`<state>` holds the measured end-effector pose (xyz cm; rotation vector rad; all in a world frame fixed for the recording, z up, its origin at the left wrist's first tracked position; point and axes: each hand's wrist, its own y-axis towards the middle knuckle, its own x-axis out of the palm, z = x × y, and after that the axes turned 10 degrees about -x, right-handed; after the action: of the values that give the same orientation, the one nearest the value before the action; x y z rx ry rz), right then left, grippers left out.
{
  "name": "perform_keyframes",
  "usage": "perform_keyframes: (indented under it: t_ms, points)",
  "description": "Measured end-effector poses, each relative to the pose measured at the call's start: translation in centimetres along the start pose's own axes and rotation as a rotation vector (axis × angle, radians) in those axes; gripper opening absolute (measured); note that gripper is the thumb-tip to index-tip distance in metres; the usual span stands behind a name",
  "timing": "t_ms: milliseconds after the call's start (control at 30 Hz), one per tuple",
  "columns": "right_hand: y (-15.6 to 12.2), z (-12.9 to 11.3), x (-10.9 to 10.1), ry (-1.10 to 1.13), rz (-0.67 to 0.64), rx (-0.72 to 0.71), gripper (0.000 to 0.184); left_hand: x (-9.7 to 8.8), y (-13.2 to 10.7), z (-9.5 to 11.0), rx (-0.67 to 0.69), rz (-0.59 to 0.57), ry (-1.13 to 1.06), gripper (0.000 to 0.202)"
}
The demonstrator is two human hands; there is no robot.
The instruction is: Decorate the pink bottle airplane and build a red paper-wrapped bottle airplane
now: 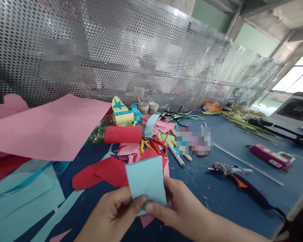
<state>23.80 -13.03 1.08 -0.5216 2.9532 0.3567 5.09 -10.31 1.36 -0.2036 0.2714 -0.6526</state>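
Observation:
A small light-blue paper piece (146, 178) stands upright in front of me, pinched at its lower edge by both hands. My left hand (113, 215) closes thumb and fingers on its lower left corner. My right hand (174, 205) grips the lower right side, thumb across the bottom. Just behind the paper lie red paper cut-outs (103, 173) and pink scraps on the blue table (217, 195). Red-and-yellow scissors (154, 145) lie beyond them.
A large pink sheet (47, 129) covers the left. A red paper roll (123, 134) lies on a bottle, by a yellow roll (122, 116). A glue gun (237, 179), a pink power strip (267, 156), a pen (176, 155) and green strips sit right. A perforated metal screen (116, 50) stands behind.

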Motion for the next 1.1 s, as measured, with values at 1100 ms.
perform_keyframes:
  t_ms: [1100]
  points:
    - [0.0, -0.1, 0.2, 0.085, 0.091, 0.319, 0.042, 0.1, 0.8, 0.8, -0.112, -0.006, -0.245, 0.016]
